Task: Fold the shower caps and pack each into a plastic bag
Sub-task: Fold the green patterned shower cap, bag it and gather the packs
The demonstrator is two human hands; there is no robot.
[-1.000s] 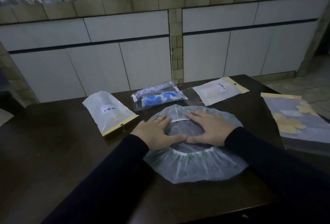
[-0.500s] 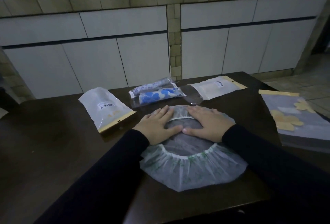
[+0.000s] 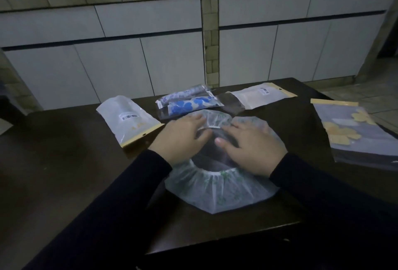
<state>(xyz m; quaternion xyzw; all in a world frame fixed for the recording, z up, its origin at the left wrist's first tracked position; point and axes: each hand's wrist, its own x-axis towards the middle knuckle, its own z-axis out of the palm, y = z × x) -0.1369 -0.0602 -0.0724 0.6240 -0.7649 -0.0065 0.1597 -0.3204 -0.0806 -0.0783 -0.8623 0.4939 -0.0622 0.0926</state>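
Shower cap: a clear cap (image 3: 217,192) with a green print is spread flat on the dark table (image 3: 64,172), elastic opening turned up; no long axis can be made out, since the outline is roughly round, with a pointed near edge directed toward the person.
Left hand: the left hand (image 3: 183,140) is laid palm down on the cap's left half, fingers straight and reaching to the far rim; nothing is gripped.
Right hand: the right hand (image 3: 252,151) is laid flat beside it on the right half, fingers extended toward the far rim, thumb pointed at the left hand; the cap is only pressed, not pinched.
Beyond the fingertips: two packed bags are seen, one with a blue-flowered cap (image 3: 191,105), one with a grey-patterned cap (image 3: 183,96) behind it, both just past the cap's far rim.
Left of the hands: a frosted bag (image 3: 129,119) with a barcode label and yellow strip is laid.
Right of the hands: a second frosted bag (image 3: 260,97) is placed further off; a yellow-flowered packet (image 3: 349,131) lies at the table edge.
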